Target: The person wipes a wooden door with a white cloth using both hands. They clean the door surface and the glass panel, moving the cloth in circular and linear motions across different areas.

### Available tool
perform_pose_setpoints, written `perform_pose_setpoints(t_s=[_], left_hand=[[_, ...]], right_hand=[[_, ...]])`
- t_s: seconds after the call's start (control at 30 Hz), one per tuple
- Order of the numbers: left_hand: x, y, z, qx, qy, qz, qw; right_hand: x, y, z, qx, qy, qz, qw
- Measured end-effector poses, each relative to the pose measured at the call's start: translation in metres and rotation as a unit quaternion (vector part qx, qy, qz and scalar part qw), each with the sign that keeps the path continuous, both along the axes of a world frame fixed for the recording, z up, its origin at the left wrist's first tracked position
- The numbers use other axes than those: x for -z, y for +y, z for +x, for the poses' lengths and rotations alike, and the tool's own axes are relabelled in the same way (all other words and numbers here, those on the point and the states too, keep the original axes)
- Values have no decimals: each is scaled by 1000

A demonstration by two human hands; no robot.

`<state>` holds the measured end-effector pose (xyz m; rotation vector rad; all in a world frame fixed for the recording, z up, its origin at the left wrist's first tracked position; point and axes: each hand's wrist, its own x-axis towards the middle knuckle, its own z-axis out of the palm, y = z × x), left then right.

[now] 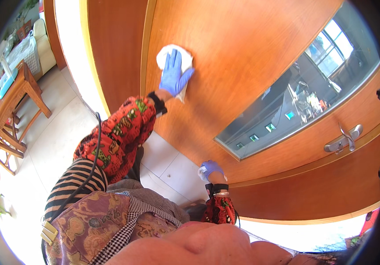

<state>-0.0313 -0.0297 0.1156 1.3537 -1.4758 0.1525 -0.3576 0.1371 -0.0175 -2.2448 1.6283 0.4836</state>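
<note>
My left hand [173, 74], in a blue glove, lies flat with its fingers extended on a white cloth [186, 61], pressing it against the upper part of a wooden door [223, 66]. Part of the cloth hangs below the palm. Lower down, near the door's bottom edge, my right hand [212, 169], also in a blue glove, is curled around a small crumpled white cloth or tissue [202, 172]. A glass panel [276, 109] is set in the door, and a metal handle [344, 138] is fitted at the right.
A wooden door frame [117, 43] runs beside the door. At the left, a wooden table or stool [27, 82] stands on the tiled floor [57, 132], near a pale sofa [44, 49]. A black cable [98, 142] runs along my left sleeve.
</note>
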Motion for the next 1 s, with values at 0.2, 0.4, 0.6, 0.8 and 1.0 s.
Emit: perform_pose_setpoints(t_s=[0.2, 0.4, 0.6, 0.8, 1.0], left_hand=[[68, 49, -38, 71, -75, 74, 992], [-32, 46, -70, 92, -202, -84, 971], [-116, 34, -120, 113, -238, -188, 946], [-33, 60, -138, 172, -356, -126, 910], [47, 58, -102, 144, -415, -119, 890]], right_hand=[[-10, 4, 0, -6, -6, -2, 1000], [-13, 2, 1, -10, 8, 14, 1000], [-10, 4, -5, -22, -24, -22, 999], [-17, 8, -9, -18, -41, -38, 998], [-16, 16, -22, -27, -72, -61, 995]])
